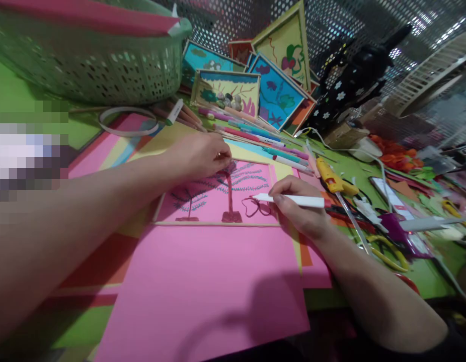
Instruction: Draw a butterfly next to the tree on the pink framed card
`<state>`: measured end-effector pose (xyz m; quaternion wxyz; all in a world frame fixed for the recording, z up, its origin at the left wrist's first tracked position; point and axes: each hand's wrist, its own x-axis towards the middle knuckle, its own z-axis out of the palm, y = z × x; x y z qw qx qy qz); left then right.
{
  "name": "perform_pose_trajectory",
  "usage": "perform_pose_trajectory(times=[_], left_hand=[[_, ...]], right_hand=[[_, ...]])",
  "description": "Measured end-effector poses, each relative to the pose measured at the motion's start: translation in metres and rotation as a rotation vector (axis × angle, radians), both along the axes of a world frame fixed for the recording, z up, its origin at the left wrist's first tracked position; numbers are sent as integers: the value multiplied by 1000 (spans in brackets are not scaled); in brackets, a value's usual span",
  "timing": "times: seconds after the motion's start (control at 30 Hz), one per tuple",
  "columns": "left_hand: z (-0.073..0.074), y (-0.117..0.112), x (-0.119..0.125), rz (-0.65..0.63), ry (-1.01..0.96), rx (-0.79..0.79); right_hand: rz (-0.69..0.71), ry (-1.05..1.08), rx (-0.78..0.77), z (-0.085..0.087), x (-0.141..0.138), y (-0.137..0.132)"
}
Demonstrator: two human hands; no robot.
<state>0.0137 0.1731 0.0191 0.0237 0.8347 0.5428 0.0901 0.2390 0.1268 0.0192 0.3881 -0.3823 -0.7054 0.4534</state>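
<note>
A framed pink picture [214, 203] lies on a large sheet of pink paper [206, 281]. It shows two trees with dark feathery branches and reddish trunks, and a looped dark outline at its right. My right hand [299, 211] grips a white marker [299, 200], its tip pointing left just over that outline. Across the picture's top edge rests my left hand [197, 153], fingers curled together. Whether anything is pinched in them is hidden.
Behind stand several framed pictures [227, 93] and a green basket [142, 70]. Loose markers [255, 136] lie beyond the picture. On the right are a yellow glue gun [333, 177], yellow-handled scissors [391, 256], a phone [391, 196] and a fan [425, 75]. A tape ring [128, 133] sits left.
</note>
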Motion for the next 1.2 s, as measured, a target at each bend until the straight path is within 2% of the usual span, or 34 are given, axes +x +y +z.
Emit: perform_pose_trajectory(times=[0.47, 0.73, 1.2], left_hand=[[5, -3, 0, 6, -28, -22], [2, -1, -1, 27, -28, -20], [1, -1, 0, 27, -4, -23]], right_hand=[[73, 34, -78, -13, 7, 0], [68, -79, -13, -7, 5, 0], [74, -105, -9, -5, 5, -1]])
